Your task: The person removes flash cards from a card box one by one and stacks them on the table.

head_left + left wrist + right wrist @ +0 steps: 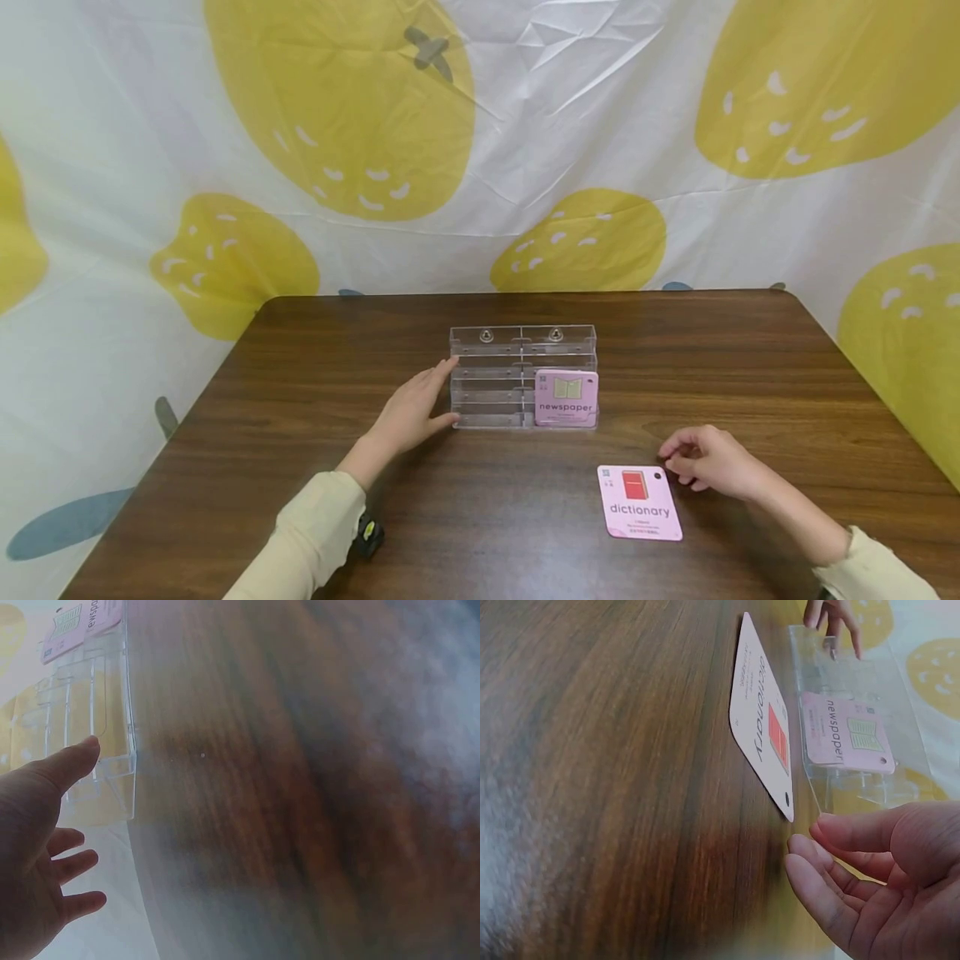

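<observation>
A clear tiered rack [486,385] stands on the table, with a pink "newspaper" card [566,399] in its lower right compartment. At the rack's left side is my left hand [408,412], fingers extended, thumb and fingertips at its edge. A pink "dictionary" card [640,502] lies on the table in front of the rack, to the right. Just right of that card hovers my right hand [712,461], its fingers loosely bent with nothing between them. The right wrist view shows this hand [877,877] beside the card's holed corner [775,776], apart from it.
The brown wooden table [337,342] runs back to a hanging white cloth [390,258] with yellow fruit prints. A small black object [368,533] with a yellow-green mark is beside my left sleeve [318,517].
</observation>
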A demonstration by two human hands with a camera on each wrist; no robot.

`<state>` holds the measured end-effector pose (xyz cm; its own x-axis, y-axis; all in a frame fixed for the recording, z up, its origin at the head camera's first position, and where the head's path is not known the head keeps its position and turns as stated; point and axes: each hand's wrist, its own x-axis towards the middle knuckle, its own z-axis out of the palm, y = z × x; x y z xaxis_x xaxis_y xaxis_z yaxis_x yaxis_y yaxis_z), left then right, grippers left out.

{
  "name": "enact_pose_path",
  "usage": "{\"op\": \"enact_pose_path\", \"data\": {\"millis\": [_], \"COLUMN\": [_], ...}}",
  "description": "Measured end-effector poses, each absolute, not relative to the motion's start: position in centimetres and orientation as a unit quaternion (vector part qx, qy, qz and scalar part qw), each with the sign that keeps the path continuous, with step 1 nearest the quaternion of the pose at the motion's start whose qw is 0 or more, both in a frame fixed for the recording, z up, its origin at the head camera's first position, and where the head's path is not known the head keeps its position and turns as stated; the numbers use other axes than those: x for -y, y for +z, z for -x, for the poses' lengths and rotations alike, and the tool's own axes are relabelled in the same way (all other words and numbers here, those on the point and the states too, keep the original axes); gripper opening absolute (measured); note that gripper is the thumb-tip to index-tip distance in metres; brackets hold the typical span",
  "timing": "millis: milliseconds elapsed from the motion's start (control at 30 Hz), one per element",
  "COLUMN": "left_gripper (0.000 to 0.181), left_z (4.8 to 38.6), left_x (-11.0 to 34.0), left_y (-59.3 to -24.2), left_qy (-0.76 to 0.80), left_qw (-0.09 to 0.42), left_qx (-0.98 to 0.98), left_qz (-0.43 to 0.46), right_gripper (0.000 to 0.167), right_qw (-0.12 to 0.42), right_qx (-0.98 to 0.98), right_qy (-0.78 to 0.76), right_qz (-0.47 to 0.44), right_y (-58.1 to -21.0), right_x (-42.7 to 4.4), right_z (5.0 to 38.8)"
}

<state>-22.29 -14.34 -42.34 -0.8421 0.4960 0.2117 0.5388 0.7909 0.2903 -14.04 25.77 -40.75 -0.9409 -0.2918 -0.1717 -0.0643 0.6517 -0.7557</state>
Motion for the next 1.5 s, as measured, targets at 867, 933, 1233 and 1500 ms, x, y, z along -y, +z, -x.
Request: {"op": "enact_pose_path", "data": {"millis": [867, 933, 1233, 1500], "left_gripper": [0.083, 0.083, 0.083, 0.083], "left_z": [22.4, 22.4, 22.3, 22.4], "left_x": [14.3, 14.3, 14.4, 14.4], "left_y": [-42.4, -42.4, -42.6, -42.6], "left_qy": [-0.172, -0.173, -0.170, -0.172], "left_qw": [0.067, 0.068, 0.064, 0.065], "left_qx": [0.941, 0.941, 0.944, 0.943], "left_qz": [0.282, 0.282, 0.276, 0.279], "right_gripper": [0.019, 0.019, 0.020, 0.018], "right_qw": [0.129, 0.125, 0.094, 0.064], "right_qx": [-0.897, -0.897, -0.901, -0.904], "right_qy": [-0.400, -0.401, -0.395, -0.395], "right_qz": [0.135, 0.138, 0.156, 0.152], "right_y": [-39.2, -39.1, -38.3, -37.9], "right_x": [-25.4, -25.1, -23.6, -22.7], "right_z": [17.1, 17.3, 18.5, 19.1]}}
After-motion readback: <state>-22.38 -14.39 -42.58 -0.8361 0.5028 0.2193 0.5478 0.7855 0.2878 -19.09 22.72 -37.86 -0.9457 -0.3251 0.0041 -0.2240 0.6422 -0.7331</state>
